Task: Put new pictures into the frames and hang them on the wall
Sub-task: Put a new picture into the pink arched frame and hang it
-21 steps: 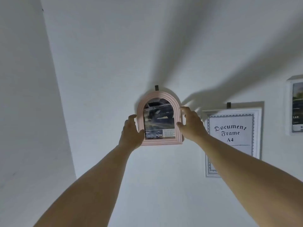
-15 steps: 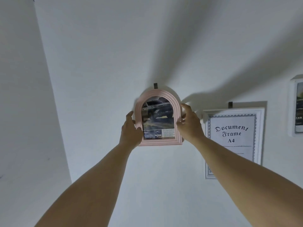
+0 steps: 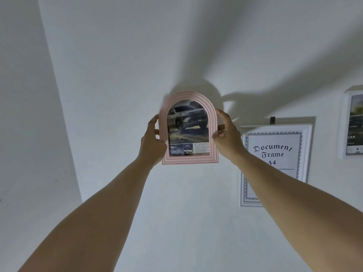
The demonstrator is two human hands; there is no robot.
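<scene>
Two hands, held apart, grip one pink arched frame (image 3: 190, 159) in front of the white wall (image 3: 117, 75): left hand (image 3: 152, 141) on its left edge, right hand (image 3: 227, 134) on its right. Two white frames hang to the right: a document frame (image 3: 279, 152) and another (image 3: 353, 124) cut off at the picture's edge.

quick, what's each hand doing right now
Left hand: closed, gripping the left edge of the pink arched frame.
Right hand: closed, gripping the same frame's right edge.

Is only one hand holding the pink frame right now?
No, the left hand grips the pink frame at its left edge and the right hand grips its right edge.
</scene>
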